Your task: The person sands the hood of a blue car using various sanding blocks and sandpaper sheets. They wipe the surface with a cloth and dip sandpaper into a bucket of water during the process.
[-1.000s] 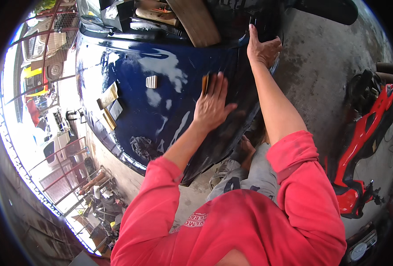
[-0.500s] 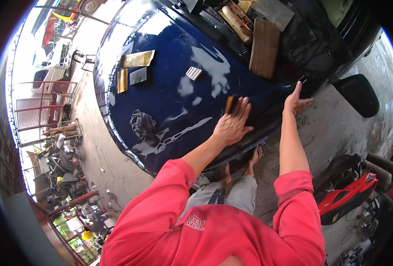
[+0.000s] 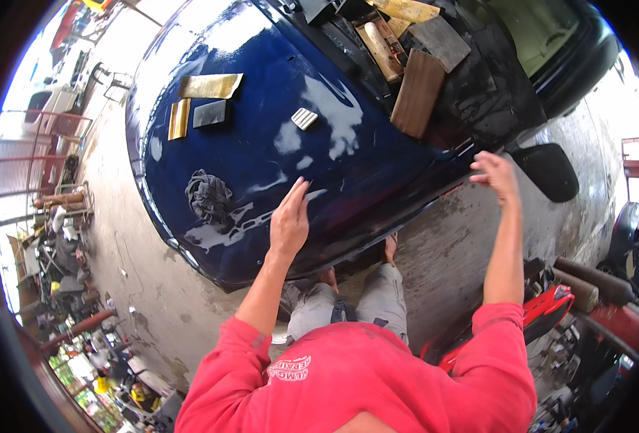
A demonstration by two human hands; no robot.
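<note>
Over the near part of a dark blue car hood (image 3: pixel 262 141), my left hand (image 3: pixel 289 222) has its fingers stretched straight and close together. No object shows in it, though its palm side is hidden. My right hand (image 3: pixel 496 177) is raised near the hood's right edge, beside the black side mirror (image 3: pixel 548 173); its fingers are apart and slightly bent, holding nothing visible. A crumpled dark cloth (image 3: pixel 209 196) lies left of my left hand, next to pale grey patches (image 3: pixel 226 229) in the paint. Farther up sits a small white ridged block (image 3: pixel 303 118).
On the hood's left lie a gold abrasive sheet (image 3: pixel 210 86), a folded gold strip (image 3: pixel 179 119) and a dark grey block (image 3: pixel 210 113). A brown board (image 3: pixel 418 94) and grey sheet (image 3: pixel 441 43) rest by the windshield. Behind me on the right stands a red-and-black vehicle part (image 3: pixel 548 307).
My left hand has moved left across the hood, and the orange-brown piece seen at its fingers no longer shows. My right hand has turned and its fingers have bent. The view has shifted.
</note>
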